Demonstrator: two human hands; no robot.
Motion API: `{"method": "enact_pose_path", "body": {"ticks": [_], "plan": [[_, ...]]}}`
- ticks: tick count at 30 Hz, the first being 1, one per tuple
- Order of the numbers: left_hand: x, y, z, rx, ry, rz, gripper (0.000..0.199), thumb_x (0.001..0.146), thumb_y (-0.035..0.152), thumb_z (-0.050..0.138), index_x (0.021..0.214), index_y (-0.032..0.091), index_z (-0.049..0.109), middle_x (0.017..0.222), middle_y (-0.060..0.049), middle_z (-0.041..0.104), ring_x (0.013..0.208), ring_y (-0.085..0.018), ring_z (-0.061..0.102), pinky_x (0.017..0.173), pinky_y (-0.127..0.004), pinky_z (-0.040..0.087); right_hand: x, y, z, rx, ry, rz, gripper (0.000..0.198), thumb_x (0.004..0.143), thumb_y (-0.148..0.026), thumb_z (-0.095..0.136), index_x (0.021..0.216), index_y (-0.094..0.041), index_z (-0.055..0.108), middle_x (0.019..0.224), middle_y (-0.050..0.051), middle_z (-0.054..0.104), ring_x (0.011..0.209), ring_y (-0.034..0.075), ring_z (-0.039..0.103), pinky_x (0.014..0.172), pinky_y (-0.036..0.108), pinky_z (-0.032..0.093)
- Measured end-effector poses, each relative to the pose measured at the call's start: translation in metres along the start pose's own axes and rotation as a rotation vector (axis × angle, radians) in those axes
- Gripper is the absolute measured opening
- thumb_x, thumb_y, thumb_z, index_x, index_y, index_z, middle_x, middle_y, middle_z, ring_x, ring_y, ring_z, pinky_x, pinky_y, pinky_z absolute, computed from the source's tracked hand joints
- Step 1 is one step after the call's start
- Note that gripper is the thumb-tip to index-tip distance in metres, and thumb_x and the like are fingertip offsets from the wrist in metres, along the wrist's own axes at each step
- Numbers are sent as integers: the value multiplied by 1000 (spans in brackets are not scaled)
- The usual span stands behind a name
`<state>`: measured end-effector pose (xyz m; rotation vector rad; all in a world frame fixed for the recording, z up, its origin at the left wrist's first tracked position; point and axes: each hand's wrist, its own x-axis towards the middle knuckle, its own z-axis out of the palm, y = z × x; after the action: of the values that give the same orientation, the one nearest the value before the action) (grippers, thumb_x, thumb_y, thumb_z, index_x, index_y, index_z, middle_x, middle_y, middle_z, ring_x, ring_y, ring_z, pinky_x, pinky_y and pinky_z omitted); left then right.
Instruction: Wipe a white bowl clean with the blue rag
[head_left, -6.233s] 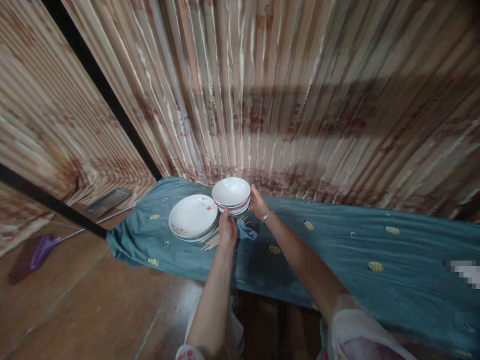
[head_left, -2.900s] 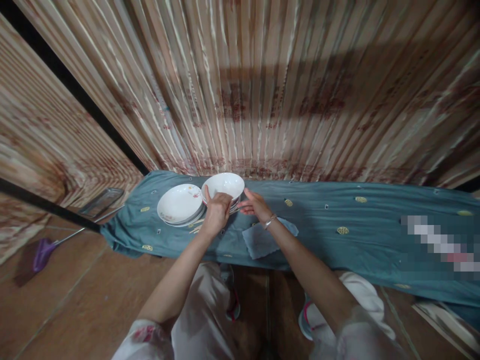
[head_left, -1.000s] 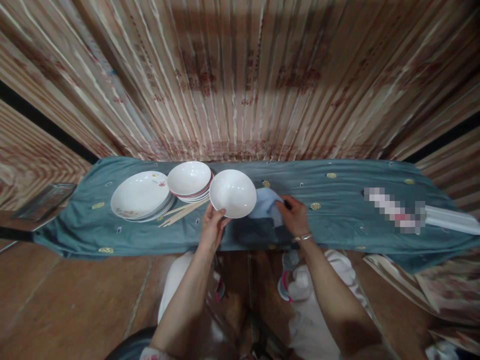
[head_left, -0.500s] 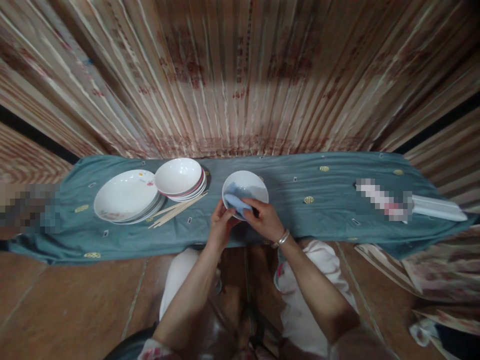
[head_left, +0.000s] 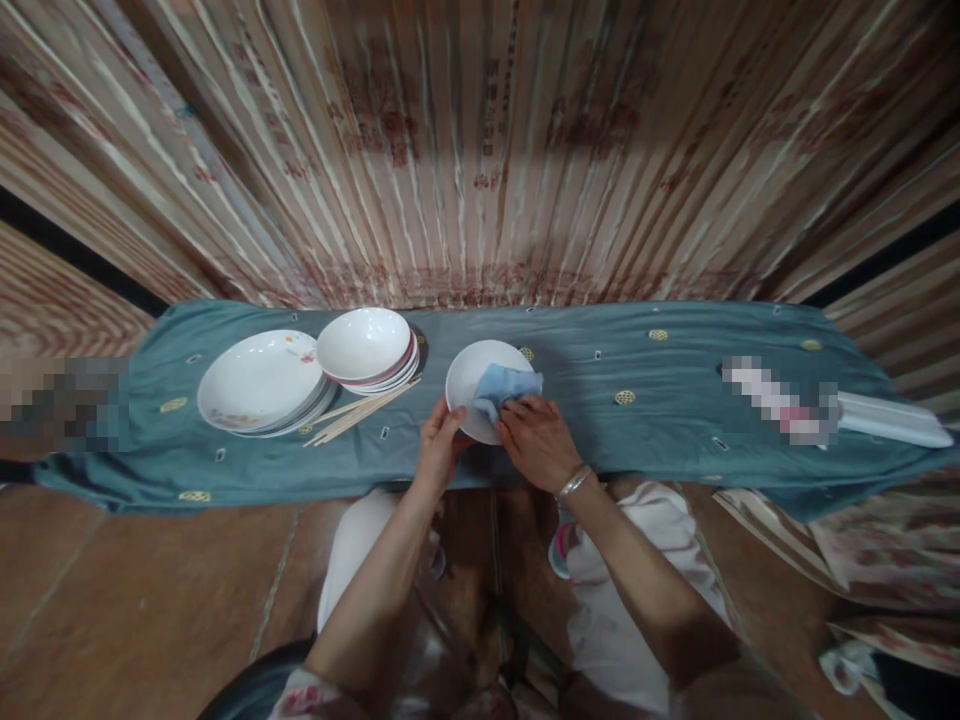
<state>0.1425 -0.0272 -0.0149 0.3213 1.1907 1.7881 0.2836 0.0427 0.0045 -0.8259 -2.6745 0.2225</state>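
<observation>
Left hand (head_left: 439, 445) grips the near-left rim of a white bowl (head_left: 471, 385), thumb on the inside edge, fingers curled under it out of sight. The bowl is held tilted toward the person, just above the near edge of the teal cloth-covered table (head_left: 675, 420). Right hand (head_left: 536, 440) presses a light blue cloth (head_left: 506, 383) into the bowl's hollow, fingers bent and closed over the cloth's near end; a bracelet (head_left: 574, 483) sits at that wrist. To the left on the table: a stack of white bowls (head_left: 365, 345) with pink rims showing, touching or overlapping a stack of shallow white plates (head_left: 259, 383) with a small floral mark. A loose bundle of wooden chopsticks (head_left: 360, 412) lies just in front of both stacks. A ribbed, rust-stained wall (head_left: 480, 150) stands behind the table.
</observation>
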Motion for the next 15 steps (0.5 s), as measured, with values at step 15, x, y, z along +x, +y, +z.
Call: {"method": "enact_pose_path", "body": {"ticks": [15], "plan": [[-5, -12, 7, -31, -40, -120, 41, 62, 41, 79, 97, 21, 70, 88, -2, 69, 87, -22, 64, 75, -38, 57, 25, 16, 9, 566, -31, -90, 48, 95, -25, 38, 142, -16, 45, 156, 12, 34, 144, 21, 33, 117, 42, 30]]}}
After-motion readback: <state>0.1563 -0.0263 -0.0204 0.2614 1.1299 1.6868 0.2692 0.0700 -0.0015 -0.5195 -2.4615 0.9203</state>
